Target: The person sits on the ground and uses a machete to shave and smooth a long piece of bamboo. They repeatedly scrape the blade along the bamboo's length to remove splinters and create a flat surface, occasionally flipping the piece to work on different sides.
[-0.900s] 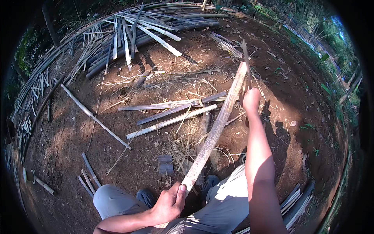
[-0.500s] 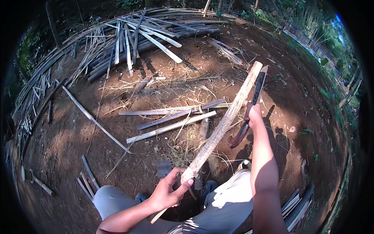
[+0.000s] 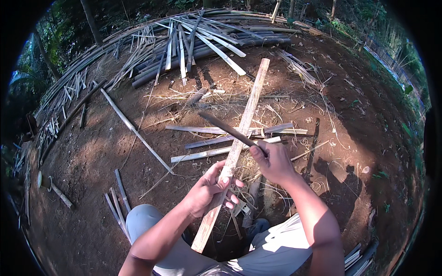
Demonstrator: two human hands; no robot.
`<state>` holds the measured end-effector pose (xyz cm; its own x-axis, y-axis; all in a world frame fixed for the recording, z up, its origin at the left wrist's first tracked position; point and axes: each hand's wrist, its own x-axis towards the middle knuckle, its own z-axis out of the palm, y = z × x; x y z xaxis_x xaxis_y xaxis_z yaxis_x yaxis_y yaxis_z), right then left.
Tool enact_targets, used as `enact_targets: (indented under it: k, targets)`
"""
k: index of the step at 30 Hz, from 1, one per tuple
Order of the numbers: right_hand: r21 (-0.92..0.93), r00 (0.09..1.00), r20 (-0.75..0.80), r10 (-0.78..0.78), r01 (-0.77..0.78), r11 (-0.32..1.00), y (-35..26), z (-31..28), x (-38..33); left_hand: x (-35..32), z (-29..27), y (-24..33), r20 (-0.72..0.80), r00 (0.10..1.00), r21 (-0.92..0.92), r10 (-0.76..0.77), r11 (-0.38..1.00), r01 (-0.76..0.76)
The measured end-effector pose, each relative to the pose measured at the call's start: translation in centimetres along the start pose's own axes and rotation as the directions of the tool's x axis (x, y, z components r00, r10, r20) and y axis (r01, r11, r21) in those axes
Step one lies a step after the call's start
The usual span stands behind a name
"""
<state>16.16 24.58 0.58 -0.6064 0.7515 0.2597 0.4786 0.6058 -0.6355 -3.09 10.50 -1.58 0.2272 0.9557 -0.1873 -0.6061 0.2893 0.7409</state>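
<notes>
Since 0.5 s ago the right hand (image 3: 275, 162) has drawn in, laying the dark blade (image 3: 228, 130) across the bamboo slat (image 3: 239, 138). Right hand clenched on blade handle. Left hand (image 3: 209, 189) grasps the slat's lower part.

Outdoor bamboo-splitting yard on bare dirt ground (image 3: 92, 152): heaps of split bamboo slats (image 3: 193, 41) across the top of the frame, loose strips (image 3: 230, 138) and shavings at centre, trees and greenery along the upper rim

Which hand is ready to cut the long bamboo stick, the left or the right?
Probably the right hand: it grips the dark blade, which crosses the bamboo slat. The left hand is wrapped around the slat, steadying it.
</notes>
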Motion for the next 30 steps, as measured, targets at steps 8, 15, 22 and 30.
enact_targets:
  k: [8, 15, 22, 30]
  targets:
    - [-0.106, 0.967, 0.117, -0.225, 0.237, 0.966, -2.6, 4.5, -1.0, -0.3, -0.8, 1.0, -0.14, 0.99, -0.047, -0.027, 0.999, 0.021]
    - [-0.199, 0.937, 0.091, -0.338, 0.349, 0.916, -3.1, 5.4, -1.6, -1.3, 0.8, 1.0, -0.27, 0.963, 0.137, 0.009, 0.99, 0.029]
    - [-0.334, 0.952, -0.155, -0.263, 0.2, 0.921, -1.0, 3.3, 0.7, -2.8, 2.3, 0.7, -0.183, 0.983, 0.162, -0.028, 0.985, 0.058]
    - [-0.296, 0.963, -0.043, -0.267, 0.243, 0.924, -0.9, 3.0, -0.7, -2.9, 2.1, 0.6, -0.186, 0.98, 0.18, -0.067, 0.978, 0.101]
